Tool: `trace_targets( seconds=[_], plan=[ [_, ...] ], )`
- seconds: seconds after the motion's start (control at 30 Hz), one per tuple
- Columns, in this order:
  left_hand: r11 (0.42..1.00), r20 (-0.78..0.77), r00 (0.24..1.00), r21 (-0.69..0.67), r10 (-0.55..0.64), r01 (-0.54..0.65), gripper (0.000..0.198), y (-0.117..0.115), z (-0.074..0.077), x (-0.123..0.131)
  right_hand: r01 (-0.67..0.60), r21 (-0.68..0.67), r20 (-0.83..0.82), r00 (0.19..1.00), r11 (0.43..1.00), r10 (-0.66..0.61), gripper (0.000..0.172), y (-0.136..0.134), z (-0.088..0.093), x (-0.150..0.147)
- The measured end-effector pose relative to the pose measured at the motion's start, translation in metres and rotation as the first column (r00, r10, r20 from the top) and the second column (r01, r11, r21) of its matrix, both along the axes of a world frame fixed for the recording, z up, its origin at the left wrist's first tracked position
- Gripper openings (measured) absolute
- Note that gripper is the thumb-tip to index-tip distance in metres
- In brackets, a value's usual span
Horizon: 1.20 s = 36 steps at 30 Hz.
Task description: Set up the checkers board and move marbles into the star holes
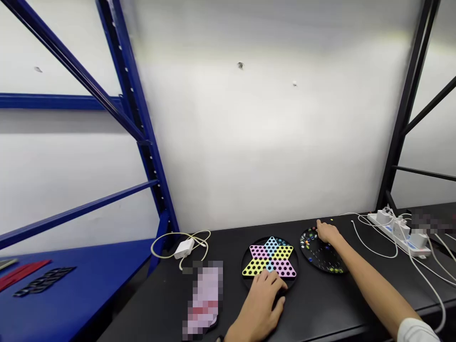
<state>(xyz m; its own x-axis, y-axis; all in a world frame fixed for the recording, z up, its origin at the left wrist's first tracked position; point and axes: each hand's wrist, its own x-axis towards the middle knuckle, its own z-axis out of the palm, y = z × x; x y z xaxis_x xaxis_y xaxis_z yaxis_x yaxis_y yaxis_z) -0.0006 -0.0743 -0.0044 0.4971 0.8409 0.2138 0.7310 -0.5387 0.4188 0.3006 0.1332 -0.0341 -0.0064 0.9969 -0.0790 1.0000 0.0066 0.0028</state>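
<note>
The marbles [305,241] lie in a round black tray [322,260], which sits just to the right of a round game board [270,259] on the black table [156,304]. The two rims are very close, and it is too fine to tell whether they touch. The right hand [327,232] is the nearer one to the marbles. Its arm stretches forward across the tray, and the fingers bend down at the far rim, right beside the largest cluster of marbles on the tray's far left side. The pictures do not show whether the fingertips pinch a marble.

The left hand [261,304] lies palm down at the near rim of the board. Its fingers are relaxed, rest on the edge and grasp nothing. The board is therefore straight ahead of the left hand and to the left of the right hand.

Neither the board nor the tray has a long axis, as both are discs. The board shows a six-pointed star of pink, yellow and pale blue fields dotted with holes. The marbles are small and glossy in mixed colours, and a few more sit along the tray's near rim.

A white charger [184,248] with a looped cable lies to the left, and a power strip [399,232] lies to the right.
</note>
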Motion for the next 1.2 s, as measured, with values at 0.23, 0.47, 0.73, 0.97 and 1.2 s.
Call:
trace_targets(
  seconds=[0.23, 0.47, 0.73, 0.97, 1.2],
  plan=[
    [1.000, 0.002, 1.000, -0.014, 0.001, -0.001, 0.021, -0.002, 0.000, 0.000, -0.091, 0.035, 0.050, 0.995, 0.995, 0.089, 0.040, 0.000, 0.003, -0.010],
    [1.000, -0.021, 1.000, -0.003, -0.014, 0.014, 0.020, 0.000, 0.001, 0.000, -0.131, 0.070, -0.002, 0.991, 0.989, 0.132, 0.042, 0.004, 0.001, -0.023],
    [1.000, -0.012, 1.000, -0.004, -0.006, 0.006, 0.022, -0.001, 0.001, -0.001, -0.020, 0.211, -0.359, 0.928, 0.977, 0.096, 0.021, 0.001, -0.010, -0.013],
    [1.000, -0.009, 1.000, 0.001, -0.005, 0.005, 0.020, -0.001, 0.000, -0.001, 0.044, -0.023, -0.935, -0.354, 0.999, -0.006, 0.030, -0.026, 0.012, -0.020],
    [1.000, -0.029, 0.999, 0.001, -0.018, 0.018, 0.019, -0.001, 0.003, 0.001, 0.050, 0.026, -0.972, -0.233, 0.998, 0.037, 0.047, -0.061, 0.013, -0.092]
  ],
)
